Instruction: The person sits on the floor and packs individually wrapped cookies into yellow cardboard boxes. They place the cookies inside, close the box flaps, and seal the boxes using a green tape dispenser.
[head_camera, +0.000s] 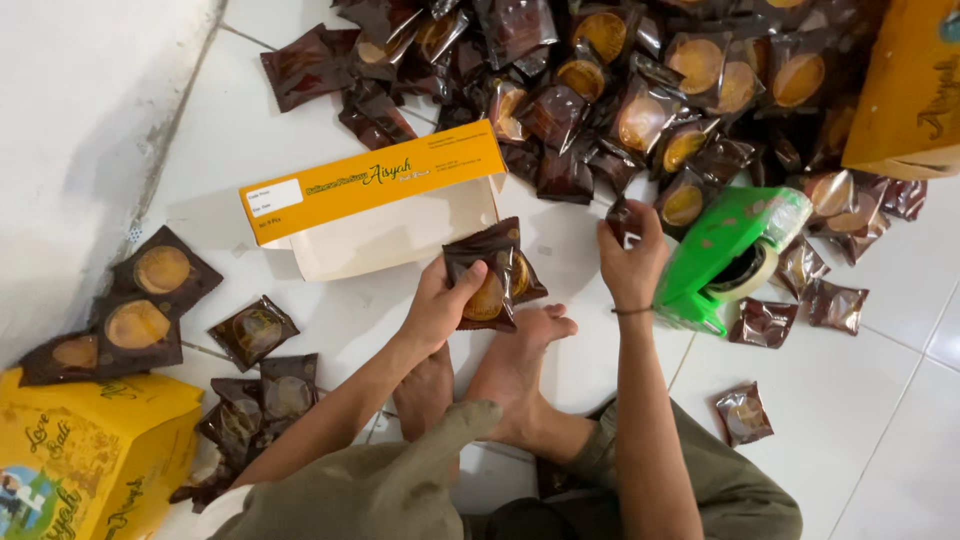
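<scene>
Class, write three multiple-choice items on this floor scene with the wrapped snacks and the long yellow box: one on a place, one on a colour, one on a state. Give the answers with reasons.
1. Where does the green plastic tape dispenser sit?
A. Right of the right hand
B. Inside the box
C. On the white wall

2. What colour is the outside of the long open cardboard box?
A. Blue
B. Yellow
C. Black

3. What is the left hand doing?
A. Resting flat on the tiles
B. Gripping a stack of dark brown foil snack packets
C. Closing the box lid

Answers: 1 A, it stands on the white tiled floor just beside the right hand. 2 B, its panel is yellow, the inside pale. 3 B, thumb and fingers wrap the packets above the bare feet.
</scene>
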